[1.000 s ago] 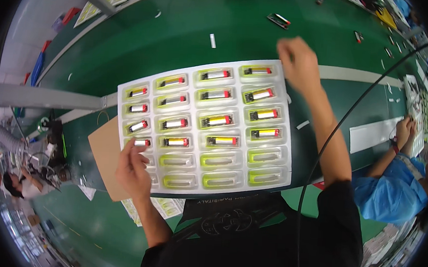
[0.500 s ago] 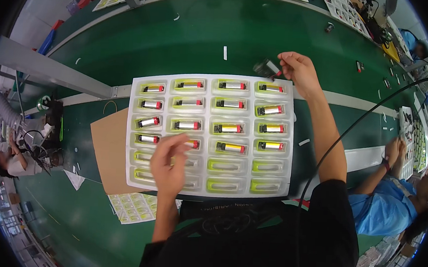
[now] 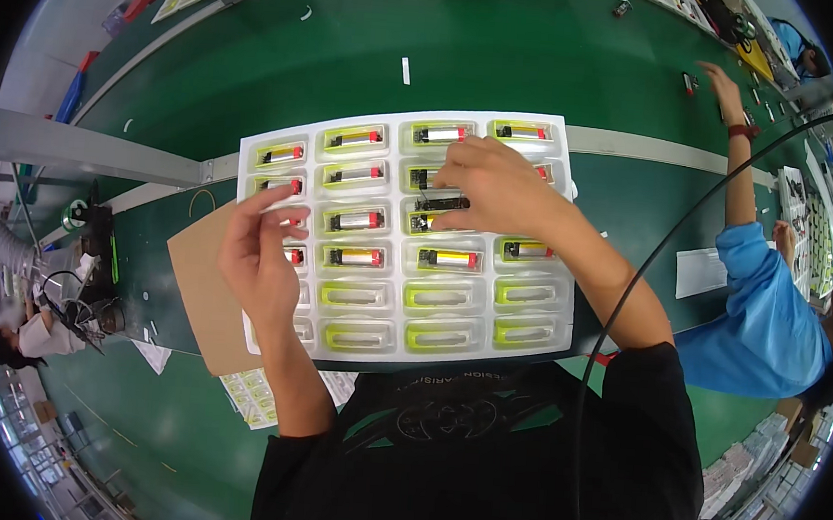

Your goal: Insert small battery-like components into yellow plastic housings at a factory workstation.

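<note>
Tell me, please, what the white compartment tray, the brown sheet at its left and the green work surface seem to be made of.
Compartment tray: probably thin moulded plastic with a slight gloss; its rounded pockets catch highlights. Brown sheet: likely cardboard, matte, judging by its plain tan face. Green work surface: smooth, with a soft sheen; perhaps rubber or plastic, I cannot tell which.

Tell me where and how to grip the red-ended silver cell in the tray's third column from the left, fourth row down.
Probably best to pinch the red-ended silver cell mid-body, across its long sides, from above and the near side. It lies roughly left to right in an open-topped recess of the tray, while the right hand covers recesses just beyond.
</note>
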Tool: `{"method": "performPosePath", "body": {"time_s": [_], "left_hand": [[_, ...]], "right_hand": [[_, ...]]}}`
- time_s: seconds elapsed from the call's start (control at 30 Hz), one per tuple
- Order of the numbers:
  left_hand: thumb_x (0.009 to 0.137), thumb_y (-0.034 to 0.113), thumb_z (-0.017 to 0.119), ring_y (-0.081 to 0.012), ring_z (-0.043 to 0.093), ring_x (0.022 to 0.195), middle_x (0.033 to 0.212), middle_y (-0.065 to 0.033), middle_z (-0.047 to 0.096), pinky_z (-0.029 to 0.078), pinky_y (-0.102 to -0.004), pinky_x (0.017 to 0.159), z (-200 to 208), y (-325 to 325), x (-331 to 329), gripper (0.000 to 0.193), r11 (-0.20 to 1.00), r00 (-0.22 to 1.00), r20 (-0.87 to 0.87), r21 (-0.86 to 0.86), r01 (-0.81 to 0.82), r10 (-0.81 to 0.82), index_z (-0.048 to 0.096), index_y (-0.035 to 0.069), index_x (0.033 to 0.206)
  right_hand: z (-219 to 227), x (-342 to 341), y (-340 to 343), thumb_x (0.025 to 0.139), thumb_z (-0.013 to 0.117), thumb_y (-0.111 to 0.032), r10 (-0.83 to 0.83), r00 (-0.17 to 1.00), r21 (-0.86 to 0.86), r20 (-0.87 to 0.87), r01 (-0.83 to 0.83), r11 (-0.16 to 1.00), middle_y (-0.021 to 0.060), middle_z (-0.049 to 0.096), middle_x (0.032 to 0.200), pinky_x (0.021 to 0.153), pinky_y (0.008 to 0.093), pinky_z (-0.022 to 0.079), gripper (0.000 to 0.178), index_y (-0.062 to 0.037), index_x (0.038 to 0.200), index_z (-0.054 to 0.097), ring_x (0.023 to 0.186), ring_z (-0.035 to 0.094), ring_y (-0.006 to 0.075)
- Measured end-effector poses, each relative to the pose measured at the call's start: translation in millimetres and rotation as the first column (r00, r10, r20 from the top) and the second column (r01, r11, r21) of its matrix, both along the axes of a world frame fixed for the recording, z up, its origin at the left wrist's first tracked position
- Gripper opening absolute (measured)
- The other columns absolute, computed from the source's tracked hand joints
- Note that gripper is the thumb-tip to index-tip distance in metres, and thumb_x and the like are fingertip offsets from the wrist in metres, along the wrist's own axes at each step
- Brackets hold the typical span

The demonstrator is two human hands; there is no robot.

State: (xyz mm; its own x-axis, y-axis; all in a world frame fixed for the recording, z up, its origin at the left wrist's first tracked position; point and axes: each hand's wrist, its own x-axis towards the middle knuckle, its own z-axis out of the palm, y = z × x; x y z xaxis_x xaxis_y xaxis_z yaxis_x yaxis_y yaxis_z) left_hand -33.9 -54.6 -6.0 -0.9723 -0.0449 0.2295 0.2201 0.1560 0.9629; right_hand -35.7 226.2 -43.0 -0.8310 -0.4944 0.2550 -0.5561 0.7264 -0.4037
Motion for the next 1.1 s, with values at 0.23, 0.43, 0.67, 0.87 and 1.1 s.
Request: {"method": "performPosePath", "body": {"time_s": [0.23,0.43,0.67,0.87,1.1], "left_hand": [[0.086,-0.003,0.056,-0.0154,0.063,0.073,0.091,-0.0078,0.066,0.048,-0.0254,0.058,-19.9,14.2,14.8,0.025,0.923,0.995,0.011,-0.372,0.1,-0.103,0.068,0.006,0.104],[0.087,0.001,0.058,-0.0149,0.062,0.074,0.093,-0.0073,0.067,0.045,-0.0271,0.057,-3.3,45.6,6.1,0.021,0.851,0.964,0.091,-0.455,0.263,-0.25,0.068,0.005,0.105],[0.09,0.006,0.066,-0.0114,0.063,0.085,0.105,-0.0088,0.068,0.053,-0.0246,0.07,-4.9,86.7,4.9,0.026,0.877,0.841,0.251,0.154,0.454,-0.48,0.064,0.001,0.115],[0.089,0.004,0.067,-0.0147,0.066,0.076,0.094,-0.0098,0.066,0.055,-0.0263,0.067,1.4,169.7,12.0,0.013,0.838,0.839,0.121,-0.072,0.54,-0.53,0.068,-0.001,0.101],[0.087,0.0,0.065,-0.0189,0.064,0.072,0.092,-0.0112,0.065,0.051,-0.0282,0.061,23.1,194.3,44.6,0.011,0.63,0.696,0.015,-0.412,0.659,-0.718,0.068,0.0,0.097]], "right_hand": [[-11.4,-6.0,-1.5,0.075,0.074,-0.015,-0.072,0.997,-0.002,0.011,0.072,0.997,0.0073,0.06,0.087,0.08,0.0391,0.049,0.016,-0.0051,0.087,0.069,0.087,0.061,0.0274],[-12.1,1.8,-0.4,0.073,0.074,-0.009,-0.071,0.991,-0.142,-0.114,0.055,0.988,0.0051,0.059,0.084,0.069,0.0364,0.051,0.015,-0.0056,0.087,0.069,0.081,0.061,0.0237],[9.6,31.7,13.2,0.083,0.071,-0.005,-0.281,0.951,-0.693,0.13,0.29,0.66,0.005,0.061,0.087,0.062,0.0267,0.049,0.013,-0.0021,0.095,0.068,0.075,0.06,0.0148],[10.1,70.5,19.8,0.1,0.047,-0.023,0.064,0.826,-0.747,0.56,0.537,-0.391,0.0068,0.063,0.089,0.067,0.0263,0.047,0.025,-0.0042,0.11,0.062,0.079,0.06,0.0136],[-10.2,114.2,111.7,0.105,0.035,-0.041,0.097,0.816,-0.55,0.57,0.467,-0.692,0.0046,0.061,0.08,0.059,0.0267,0.045,0.045,-0.0045,0.113,0.06,0.066,0.054,0.0137]]}}
